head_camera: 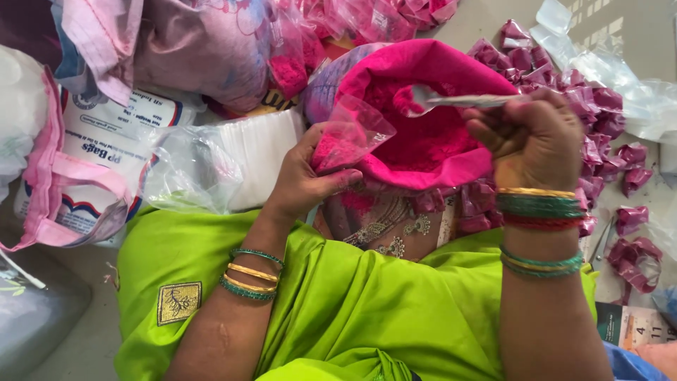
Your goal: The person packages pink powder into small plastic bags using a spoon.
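Item, at nine o'clock: white plastic sack with red and blue printed label (106, 144), lying tilted, a pink cloth bag strap (53, 176) looped across it.

Item, just right of it: stack of small clear plastic pouches in a transparent wrapper (233, 159), flat, long side running toward twelve o'clock.

Item, centre: left hand (303, 176), thumb and fingers pinching a small clear plastic pouch partly filled with pink powder (349, 137); pouch mouth faces one o'clock, its long axis running from seven to one o'clock, touching the rim of the sack beside it.

Item, centre at twelve o'clock: large magenta cloth-lined sack of bright pink powder (430, 141), mouth rolled open and facing the wearer.

Item, right of centre: right hand (532, 137), fingers closed round the handle of a flat metal spoon (458, 100); spoon lies nearly level, long axis from three to nine o'clock, bowl pointing to nine o'clock over the powder, near the pouch mouth.

Item, at three o'clock: heap of small filled, knotted pink powder packets (599, 120) on the floor.
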